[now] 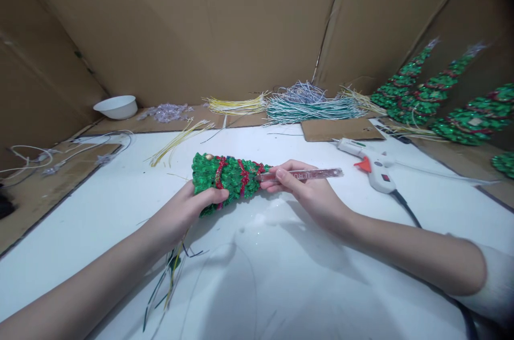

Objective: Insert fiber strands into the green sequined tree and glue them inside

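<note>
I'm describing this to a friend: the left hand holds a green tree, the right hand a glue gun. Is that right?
Not quite: the head view shows the right hand holding a slim tool; the glue gun lies on the white table. The left hand holds the green tree.

Left hand [196, 205] gripping, right hand [309, 193] pinching, both forearms [128, 254] angled inward

White tabletop [100, 206], glue gun [379, 174], yellow wires [180, 142], cardboard piece [341, 130].
</note>
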Motion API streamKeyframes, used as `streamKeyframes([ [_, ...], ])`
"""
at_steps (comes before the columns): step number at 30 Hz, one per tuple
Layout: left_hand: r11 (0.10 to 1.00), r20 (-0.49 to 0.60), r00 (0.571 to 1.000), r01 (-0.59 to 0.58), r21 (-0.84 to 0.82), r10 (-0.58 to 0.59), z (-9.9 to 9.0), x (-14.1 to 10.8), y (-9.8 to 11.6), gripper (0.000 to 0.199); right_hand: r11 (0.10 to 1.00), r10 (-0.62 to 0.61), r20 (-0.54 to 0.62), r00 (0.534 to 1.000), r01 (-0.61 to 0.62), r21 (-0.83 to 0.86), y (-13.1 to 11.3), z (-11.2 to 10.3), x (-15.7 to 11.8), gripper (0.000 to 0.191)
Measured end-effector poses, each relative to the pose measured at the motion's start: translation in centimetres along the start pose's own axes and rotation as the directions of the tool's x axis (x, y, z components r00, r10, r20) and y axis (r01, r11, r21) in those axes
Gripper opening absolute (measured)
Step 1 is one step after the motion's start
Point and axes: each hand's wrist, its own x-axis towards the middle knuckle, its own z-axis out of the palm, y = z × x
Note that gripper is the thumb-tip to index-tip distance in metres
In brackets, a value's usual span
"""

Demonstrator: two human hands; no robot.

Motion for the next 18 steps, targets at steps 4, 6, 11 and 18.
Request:
streamKeyframes([
  [4, 0.999, 0.015, 0.999, 0.03, -0.036, -0.03, 0.0, 0.0, -0.1, 0.04, 0.997, -0.038, -0.025, 0.999, 0.037, -0.063, -0.5, 0.4, -0.3, 0.02],
  [6, 0.999, 0.026, 1.0, 0.009, -0.035, -0.008, 0.2, 0.0, -0.1, 0.036, 0.995, -0.05, -0.038, 0.998, 0.046, -0.088, -0.7, 0.6, -0.5, 0.019],
  [11, 0.998, 0.047, 0.998, -0.035, -0.047, 0.037, 0.7, -0.2, -0.1, 0.03, 0.985, -0.079, -0.053, 0.995, 0.069, -0.16, -1.0, 1.0, -1.0, 0.018],
  [18, 0.999, 0.051, 0.998, -0.029, -0.045, 0.031, 0.7, -0.3, 0.1, 0.03, 0.967, -0.135, -0.04, 0.99, 0.123, -0.222, -0.8, 1.3, -1.3, 0.016],
])
